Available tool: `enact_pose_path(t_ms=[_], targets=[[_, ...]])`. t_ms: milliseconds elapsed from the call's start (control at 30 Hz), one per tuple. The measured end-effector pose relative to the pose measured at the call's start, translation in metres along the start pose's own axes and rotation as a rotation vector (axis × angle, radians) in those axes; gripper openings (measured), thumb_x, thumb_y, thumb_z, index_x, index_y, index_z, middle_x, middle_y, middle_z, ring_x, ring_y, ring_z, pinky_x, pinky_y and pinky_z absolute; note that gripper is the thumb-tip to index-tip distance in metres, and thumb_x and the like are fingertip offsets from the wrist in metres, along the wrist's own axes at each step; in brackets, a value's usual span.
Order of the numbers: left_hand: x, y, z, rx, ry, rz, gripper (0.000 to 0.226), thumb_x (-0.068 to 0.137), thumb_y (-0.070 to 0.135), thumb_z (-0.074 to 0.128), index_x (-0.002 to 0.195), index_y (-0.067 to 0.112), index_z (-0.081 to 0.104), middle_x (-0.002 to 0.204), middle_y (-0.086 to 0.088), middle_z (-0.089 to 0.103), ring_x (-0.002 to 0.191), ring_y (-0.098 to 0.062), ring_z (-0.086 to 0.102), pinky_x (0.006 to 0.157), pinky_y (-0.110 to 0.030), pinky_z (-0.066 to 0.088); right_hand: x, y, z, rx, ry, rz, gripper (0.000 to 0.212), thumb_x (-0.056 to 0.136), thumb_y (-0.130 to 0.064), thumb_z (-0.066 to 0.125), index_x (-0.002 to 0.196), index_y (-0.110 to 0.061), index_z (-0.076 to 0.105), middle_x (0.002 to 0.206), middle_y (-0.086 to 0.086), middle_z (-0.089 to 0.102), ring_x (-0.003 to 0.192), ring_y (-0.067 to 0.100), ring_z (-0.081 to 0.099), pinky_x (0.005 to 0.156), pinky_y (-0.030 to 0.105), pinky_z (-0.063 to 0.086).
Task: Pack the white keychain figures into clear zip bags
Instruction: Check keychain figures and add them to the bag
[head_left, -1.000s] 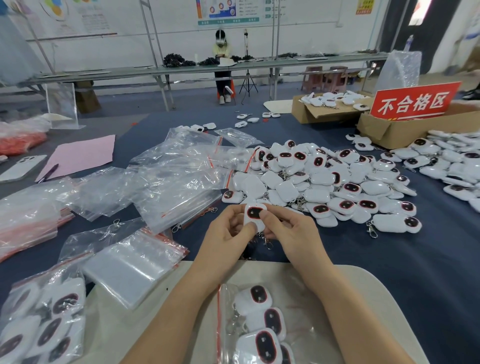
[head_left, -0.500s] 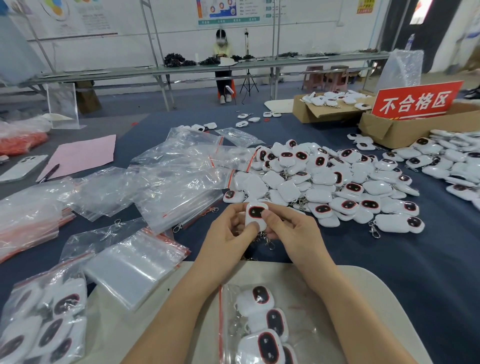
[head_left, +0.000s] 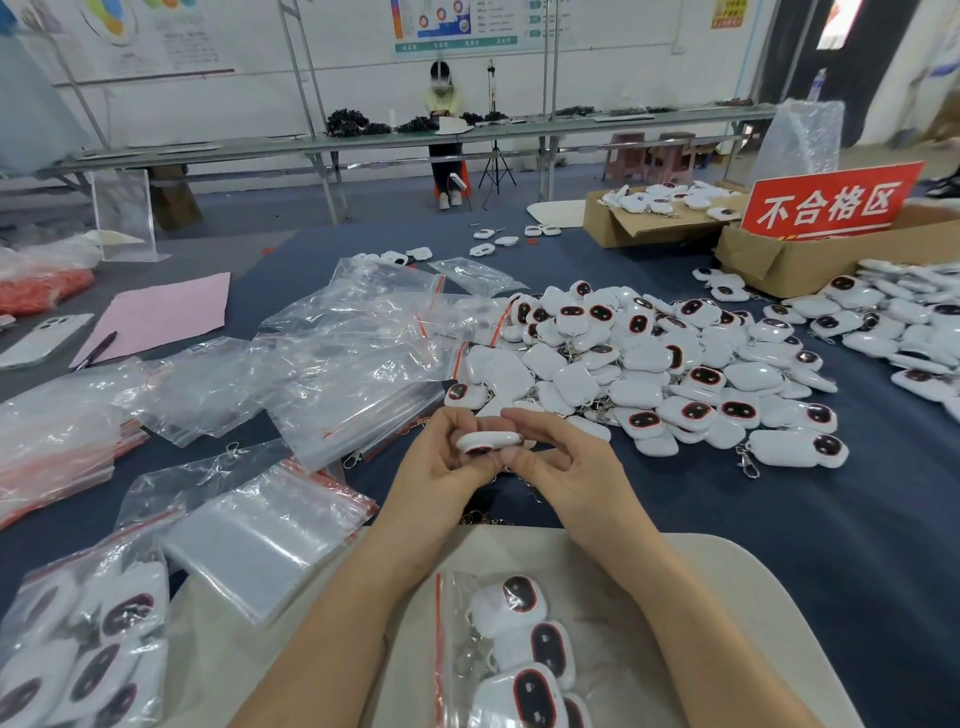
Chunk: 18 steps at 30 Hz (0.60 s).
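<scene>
Closest bag: a clear zip bag (head_left: 451, 639) with a red seal strip lies on a pale board (head_left: 727, 597) between the forearms, with a few white figures inside, dark oval faces up.
Bottom left: more filled bags (head_left: 88, 639), and just past them a neat stack of empty bags (head_left: 260, 535).
Left hand (head_left: 436, 478): fingers (head_left: 451, 418) curled round the left end of one white keychain figure (head_left: 488, 441).
Right hand (head_left: 576, 467): thumb and fingertips pinch the same figure's right end.
The figure itself: up off the blue worktop (head_left: 831, 519), right above the board's far edge. It's tipped nearly flat, so you mostly see its rim, and the dark face points down. There's a bit of chain under it, hard to make out.
Left middle: loose crinkly clear bags (head_left: 337, 358) scattered all over.
Right middle: big pile of figures (head_left: 649, 364), some face up and some face down, clips sticking out at the edges.
Far left: pink sheet (head_left: 156, 317) with a pen on its near corner, and a white phone case (head_left: 41, 338) beside it.
Far right: cardboard box (head_left: 810, 260) with a red sign (head_left: 831, 202).
Way back: a seated person (head_left: 444, 130) behind a long bench.
</scene>
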<state>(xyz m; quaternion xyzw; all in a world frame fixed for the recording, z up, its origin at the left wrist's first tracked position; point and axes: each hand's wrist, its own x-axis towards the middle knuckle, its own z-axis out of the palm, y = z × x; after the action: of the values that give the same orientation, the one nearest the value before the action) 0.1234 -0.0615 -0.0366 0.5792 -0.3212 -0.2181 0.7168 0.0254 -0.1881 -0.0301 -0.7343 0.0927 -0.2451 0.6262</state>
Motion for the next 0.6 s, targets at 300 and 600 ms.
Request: enact_pose_path(t_ms=[300, 600], targets=[[0.0011, -0.003, -0.0017, -0.028, -0.028, 0.001, 0.029, 0.084, -0.004, 0.063, 0.083, 0.015, 0.041, 0.111, -0.009, 0.074, 0.105, -0.021, 0.069, 0.087, -0.028, 0.056, 0.0022, 0.0061, 0.0, 0.018, 0.0, 0.019, 0.032, 0.092, -0.011, 0.071, 0.116, -0.031, 0.068, 0.092, -0.024, 0.073, 0.071, -0.006, 0.063, 0.068, 0.008, 0.046], [-0.0015, 0.0041, 0.0058, 0.092, 0.087, 0.004, 0.023, 0.09, 0.012, 0.072, 0.111, 0.013, 0.063, 0.109, -0.007, 0.075, 0.106, -0.025, 0.07, 0.093, -0.037, 0.054, 0.0004, 0.0057, 0.0009, -0.038, 0.085, -0.007, 0.033, 0.094, -0.024, 0.07, 0.124, -0.035, 0.065, 0.107, -0.019, 0.069, 0.094, 0.002, 0.067, 0.079, 0.013, 0.049]])
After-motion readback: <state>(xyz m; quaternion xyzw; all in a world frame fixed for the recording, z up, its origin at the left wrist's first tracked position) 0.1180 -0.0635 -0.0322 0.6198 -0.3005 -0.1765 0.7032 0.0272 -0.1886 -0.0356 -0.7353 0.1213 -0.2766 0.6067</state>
